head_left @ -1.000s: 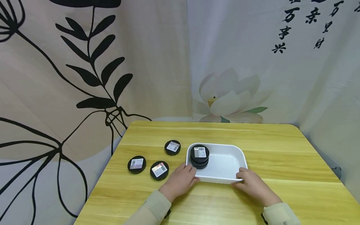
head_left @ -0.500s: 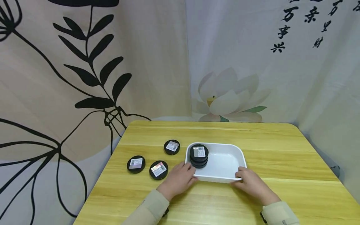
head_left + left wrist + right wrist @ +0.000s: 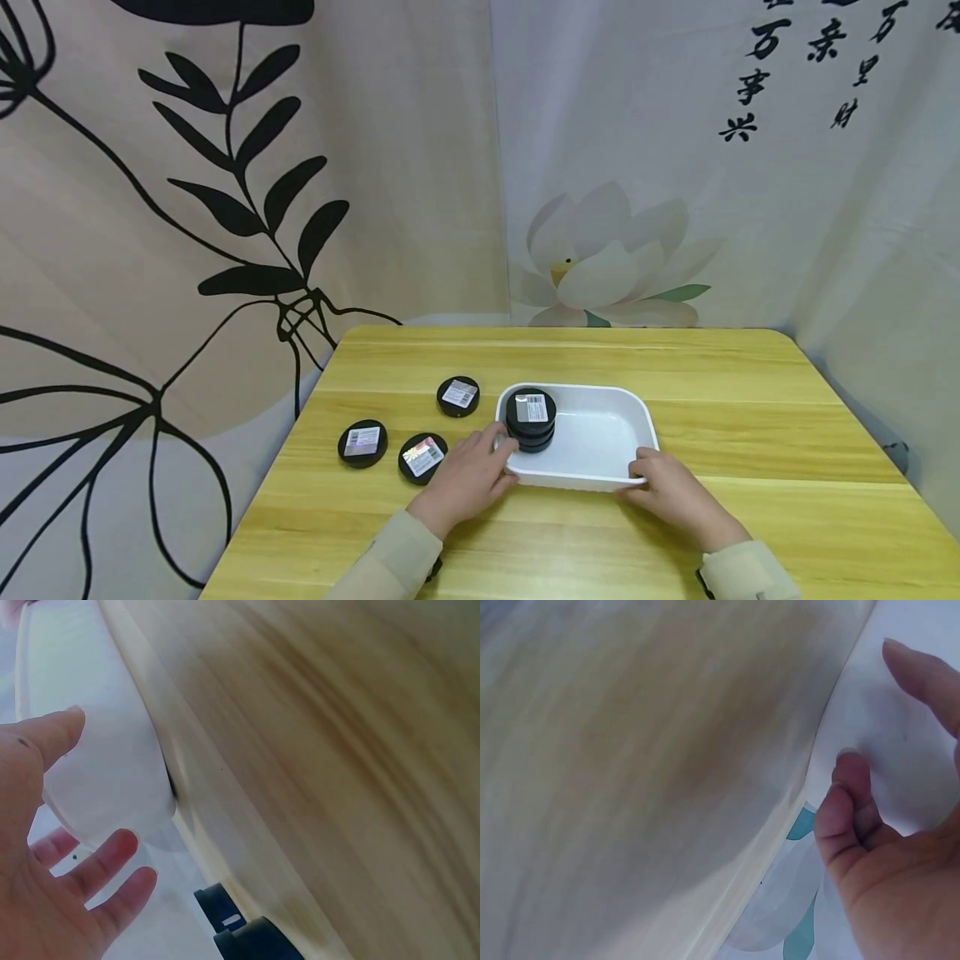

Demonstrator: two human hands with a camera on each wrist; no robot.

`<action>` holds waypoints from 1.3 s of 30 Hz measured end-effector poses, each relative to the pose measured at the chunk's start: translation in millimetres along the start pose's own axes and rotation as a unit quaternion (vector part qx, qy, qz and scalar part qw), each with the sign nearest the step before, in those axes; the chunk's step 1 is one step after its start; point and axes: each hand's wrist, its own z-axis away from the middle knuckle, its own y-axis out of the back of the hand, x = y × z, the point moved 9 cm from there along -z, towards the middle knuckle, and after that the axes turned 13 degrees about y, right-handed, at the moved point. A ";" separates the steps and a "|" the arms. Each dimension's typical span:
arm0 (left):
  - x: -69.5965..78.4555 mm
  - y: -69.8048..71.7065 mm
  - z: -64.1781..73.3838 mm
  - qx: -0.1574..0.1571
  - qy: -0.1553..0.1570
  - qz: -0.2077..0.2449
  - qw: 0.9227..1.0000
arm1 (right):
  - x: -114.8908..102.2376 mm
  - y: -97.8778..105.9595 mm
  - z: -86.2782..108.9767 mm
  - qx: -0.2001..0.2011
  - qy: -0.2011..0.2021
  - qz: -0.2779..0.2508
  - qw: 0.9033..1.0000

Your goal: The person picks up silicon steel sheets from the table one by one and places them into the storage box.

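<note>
A white rectangular tray (image 3: 603,429) lies on the wooden table. Inside it, at the left, stands a stack of round black discs (image 3: 532,414), the top one with a barcode label. My left hand (image 3: 463,477) is at the tray's front left corner; in the left wrist view its fingers are spread and relaxed beside the tray wall (image 3: 97,667). With thumb and fingers, my right hand (image 3: 675,493) pinches the front right corner. Left of the tray lie three more labelled black discs: one at far left (image 3: 362,443), one behind (image 3: 458,396), and one in front (image 3: 422,457), partly hidden by my left hand.
The wooden table (image 3: 787,433) reaches back to a printed curtain (image 3: 420,167) with black plants, a pale flower and written characters. Near my left fingers in the left wrist view, black discs (image 3: 259,941) show at the bottom.
My left hand has loosened from the tray corner and shifted slightly left, now covering part of the nearest loose disc. The right hand and tray have stayed in place.
</note>
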 end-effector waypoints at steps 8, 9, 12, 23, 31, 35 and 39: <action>-5.1 0.7 1.0 -0.003 0.008 -0.002 1.000 | 0.8 -2.3 2.5 0.003 0.006 0.011 1.000; -6.2 0.6 1.0 -0.002 0.009 -0.002 1.000 | 0.6 -2.4 2.8 0.004 0.007 0.012 1.000; -10.2 -0.6 0.7 0.005 0.012 -0.004 1.000 | 0.8 -2.2 3.2 0.008 0.008 0.015 1.000; -23.6 -1.2 3.7 0.003 0.036 -0.008 0.999 | 0.4 -4.4 6.0 0.006 0.008 0.013 1.000; -35.8 3.2 1.2 0.008 0.054 0.007 0.999 | 0.0 -0.3 4.3 0.011 0.009 0.019 1.000; -42.4 3.4 0.7 0.004 0.068 0.004 0.998 | 1.3 -0.5 2.4 0.009 0.007 0.016 1.000; -48.0 3.3 0.3 0.000 0.078 0.002 0.997 | 2.9 -1.3 0.9 0.007 0.005 0.014 1.000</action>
